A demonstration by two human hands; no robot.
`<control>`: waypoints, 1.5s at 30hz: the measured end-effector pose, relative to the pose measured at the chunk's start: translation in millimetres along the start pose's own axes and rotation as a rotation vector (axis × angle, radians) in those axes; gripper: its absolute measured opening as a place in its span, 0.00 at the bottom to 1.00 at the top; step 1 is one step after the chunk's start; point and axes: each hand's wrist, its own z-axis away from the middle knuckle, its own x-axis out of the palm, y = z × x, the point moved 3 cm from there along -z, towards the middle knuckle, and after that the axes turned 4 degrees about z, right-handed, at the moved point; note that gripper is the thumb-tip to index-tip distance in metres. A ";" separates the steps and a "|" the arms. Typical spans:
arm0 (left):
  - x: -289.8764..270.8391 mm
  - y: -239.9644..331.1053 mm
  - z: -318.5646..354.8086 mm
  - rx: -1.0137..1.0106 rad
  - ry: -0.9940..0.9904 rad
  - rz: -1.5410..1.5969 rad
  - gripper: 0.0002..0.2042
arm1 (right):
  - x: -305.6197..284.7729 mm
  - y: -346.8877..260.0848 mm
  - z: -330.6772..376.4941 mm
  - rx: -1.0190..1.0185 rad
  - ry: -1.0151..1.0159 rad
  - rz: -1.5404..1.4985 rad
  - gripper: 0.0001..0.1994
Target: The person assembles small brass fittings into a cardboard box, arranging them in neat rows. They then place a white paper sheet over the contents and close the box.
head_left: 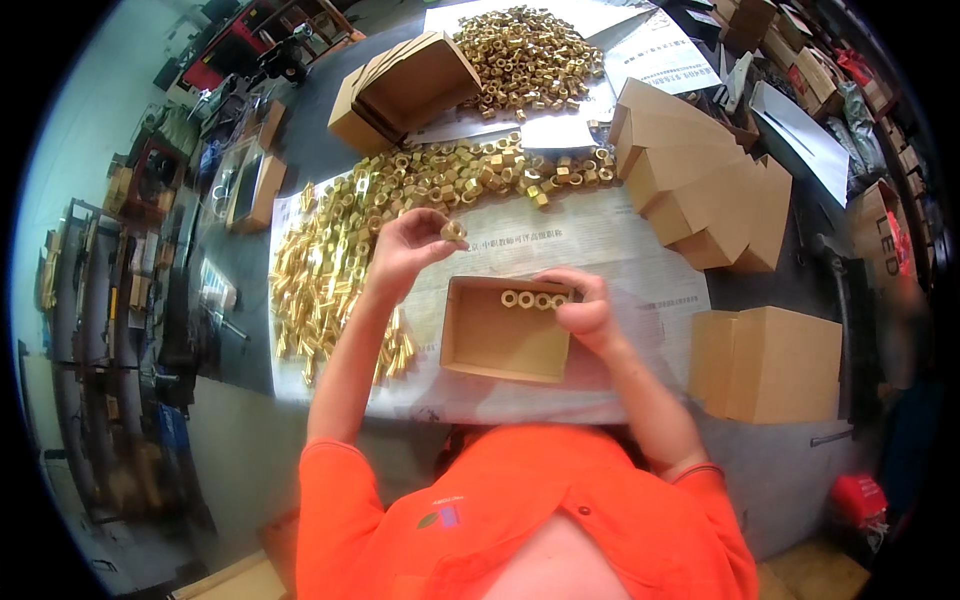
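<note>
My left hand (pixel 405 245) is raised over the newspaper and pinches a brass nut (pixel 453 231) between its fingertips. My right hand (pixel 583 305) rests on the far right corner of a small open cardboard box (pixel 490 345), its fingers on a short row of brass nuts (pixel 530 299) lined along the box's far wall. The remainder of the box floor is bare. A long heap of loose brass nuts (pixel 400 195) curves along the far and left side of the newspaper (pixel 600 240), just beyond my left hand.
A second heap of brass nuts (pixel 528 55) lies farther back on paper. Folded cardboard boxes (pixel 415 80) stand at the back left, a stack of several (pixel 705 185) at the right, and two closed boxes (pixel 770 365) at the near right. Cluttered shelves (pixel 110 300) run along the left.
</note>
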 end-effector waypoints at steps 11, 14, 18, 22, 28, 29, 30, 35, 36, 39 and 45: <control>42.7 5.2 38.6 -0.095 -0.145 -0.258 0.10 | -0.9 -0.6 -0.5 -0.012 -0.021 -0.003 0.20; 60.4 14.0 51.0 0.072 -0.140 -0.751 0.10 | -1.4 0.1 -0.9 -0.022 -0.022 0.033 0.20; 78.4 1.1 62.0 0.448 -0.226 -1.227 0.10 | -0.4 -6.4 0.2 -0.024 -0.006 0.076 0.20; 71.9 -23.9 61.5 0.320 -0.269 -1.414 0.11 | -0.6 -8.4 -0.3 -0.049 0.007 0.120 0.20; 69.3 -34.6 57.4 0.215 -0.273 -1.541 0.10 | -1.3 -13.1 0.3 -0.064 -0.009 0.198 0.21; 68.7 -37.0 57.3 0.202 -0.266 -1.527 0.10 | -1.1 -13.6 0.2 -0.063 -0.010 0.200 0.21; 68.5 -39.5 57.3 0.188 -0.259 -1.514 0.10 | -0.8 -13.6 0.1 -0.062 -0.012 0.202 0.21; 68.8 -38.8 57.3 0.162 -0.273 -1.499 0.09 | -0.9 -6.1 0.0 -0.074 0.006 0.164 0.20; 69.2 -37.4 57.6 0.162 -0.283 -1.519 0.08 | -0.8 -6.0 -0.1 -0.071 0.002 0.151 0.20; 69.0 -34.8 58.9 0.194 -0.285 -1.532 0.05 | -0.5 -9.0 0.4 -0.056 -0.013 0.155 0.20; 70.9 -31.8 58.5 0.233 -0.282 -1.563 0.03 | -1.0 -8.8 -0.4 -0.060 -0.019 0.160 0.20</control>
